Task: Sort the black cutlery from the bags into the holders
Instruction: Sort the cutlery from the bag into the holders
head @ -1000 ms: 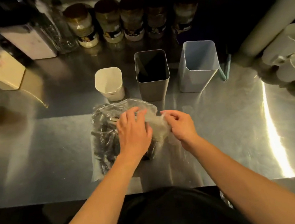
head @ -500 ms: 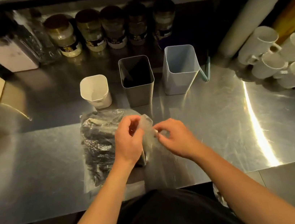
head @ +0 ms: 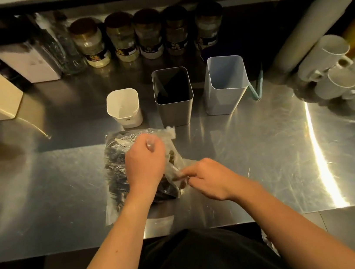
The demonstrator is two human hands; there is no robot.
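**Both hands on the cutlery bag, holders waiting behind it**

From my feed, biggest first: the steel tabletop (head: 266,156) fills the view. At the back stand three holders in a row: the pale blue holder (head: 227,95), the grey holder (head: 175,109), then the small white holder (head: 126,114) on the left. Just in front of them lies the clear bag (head: 113,166) full of black cutlery (head: 119,181). Left hand (head: 145,164) has its grip curled round the bag's plastic near the top edge; right hand (head: 210,178) pinches the plastic at the bag's right side. White mugs (head: 335,82) are piled far right, jars (head: 122,39) along the back.
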